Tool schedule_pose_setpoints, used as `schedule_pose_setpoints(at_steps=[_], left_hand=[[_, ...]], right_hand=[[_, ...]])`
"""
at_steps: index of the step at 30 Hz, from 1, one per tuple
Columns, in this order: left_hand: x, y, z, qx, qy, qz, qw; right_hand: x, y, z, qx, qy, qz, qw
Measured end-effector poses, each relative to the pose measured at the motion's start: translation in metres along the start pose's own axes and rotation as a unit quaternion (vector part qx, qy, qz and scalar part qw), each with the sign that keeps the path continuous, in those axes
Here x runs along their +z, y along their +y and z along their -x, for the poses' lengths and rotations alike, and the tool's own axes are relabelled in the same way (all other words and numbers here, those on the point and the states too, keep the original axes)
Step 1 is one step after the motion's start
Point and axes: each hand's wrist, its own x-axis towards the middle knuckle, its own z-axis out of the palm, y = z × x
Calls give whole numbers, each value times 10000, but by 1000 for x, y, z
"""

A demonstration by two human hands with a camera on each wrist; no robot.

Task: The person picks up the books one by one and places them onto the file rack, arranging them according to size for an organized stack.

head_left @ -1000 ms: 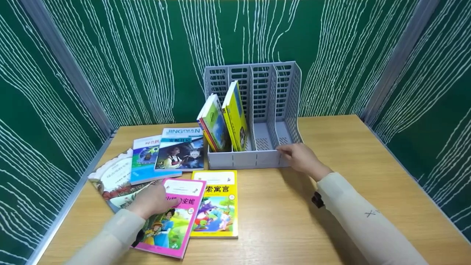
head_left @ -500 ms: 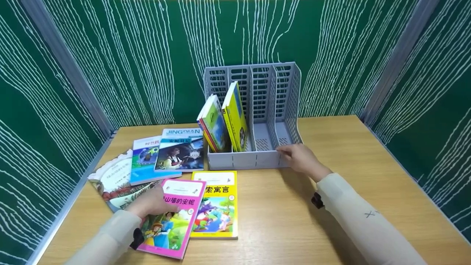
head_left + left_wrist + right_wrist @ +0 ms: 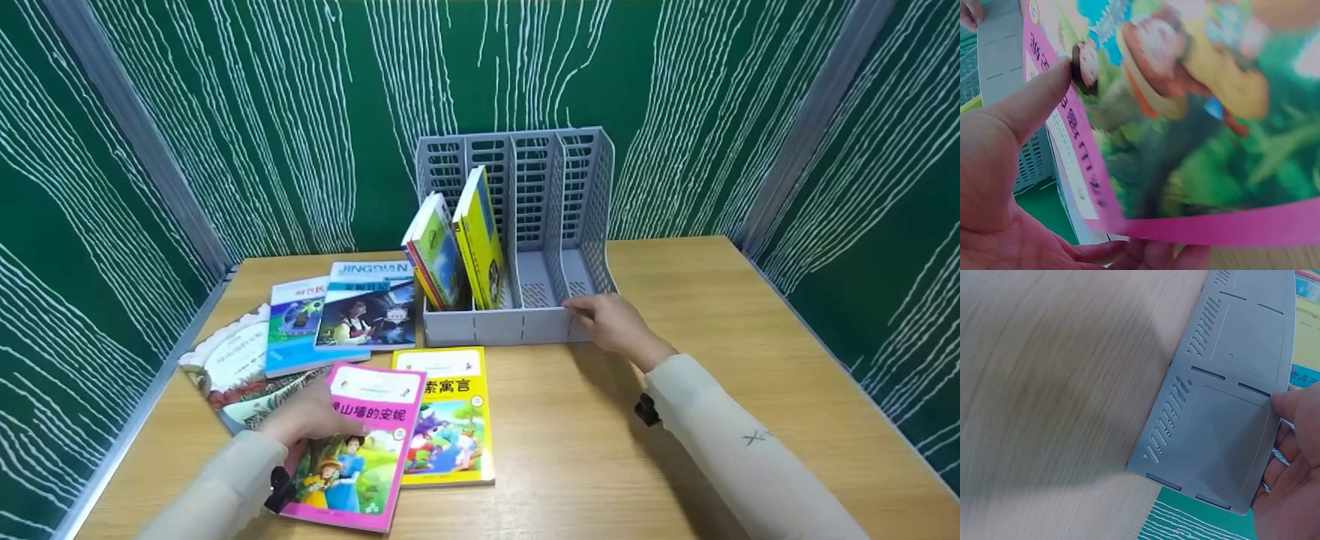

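My left hand (image 3: 307,412) grips a pink-bordered children's book (image 3: 367,480) by its left edge. In the left wrist view the thumb lies across the cover and the other fingers curl under the edge. The pink book overlaps a yellow-bordered book (image 3: 454,442) lying face up on the table. My right hand (image 3: 619,330) pinches the front rim of a grey file rack (image 3: 499,328) at its right end, thumb on the outer face in the right wrist view. Thin books (image 3: 435,240) lean in the rack's leftmost compartment, and yellow ones (image 3: 480,247) in the second.
Left of the rack, a dark-covered JINGDIAN book (image 3: 367,307) overlaps a blue-and-white book (image 3: 289,360). Under that lies a scallop-edged book (image 3: 232,360), partly hidden by the left hand. The wooden table (image 3: 750,360) meets green walls (image 3: 667,112) at the back and sides.
The pink book has shifted slightly right, its right side most, with the left hand still on it. The yellow-bordered book has slid a little right too. My right hand stays on the rack.
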Motion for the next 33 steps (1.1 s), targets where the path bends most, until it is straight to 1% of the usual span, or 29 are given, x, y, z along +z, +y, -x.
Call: schedule_pose_setpoints(at_steps=[6, 10, 12, 16, 17, 19, 25, 28, 33], left_hand=[[-3, 7, -4, 123, 104, -164, 9997], [-4, 9, -8, 109, 69, 131, 9998], [-5, 10, -9, 198, 82, 231, 9995], [-6, 13, -7, 761, 110, 411, 9962], [-6, 14, -6, 989, 98, 412, 9942], [-7, 17, -5, 1204, 83, 468, 9916], [-10, 26, -2, 1213, 59, 486, 9914], [-11, 29, -2, 1308, 39, 536, 9899], [-13, 32, -2, 1371, -38, 826, 9871]], right_hand=[[1, 1, 0, -51, 40, -16, 10000], [2, 1, 0, -29, 14, -11, 10000], [2, 1, 0, -32, 6, -11, 10000], [1, 1, 0, -83, 92, 27, 9999], [1, 1, 0, -80, 100, 31, 9999], [1, 0, 0, -66, 105, 41, 9999], [1, -1, -2, 40, -50, -8, 10000], [0, -1, -2, 42, -75, 0, 10000], [-3, -4, -1, -13, -104, 38, 9999]])
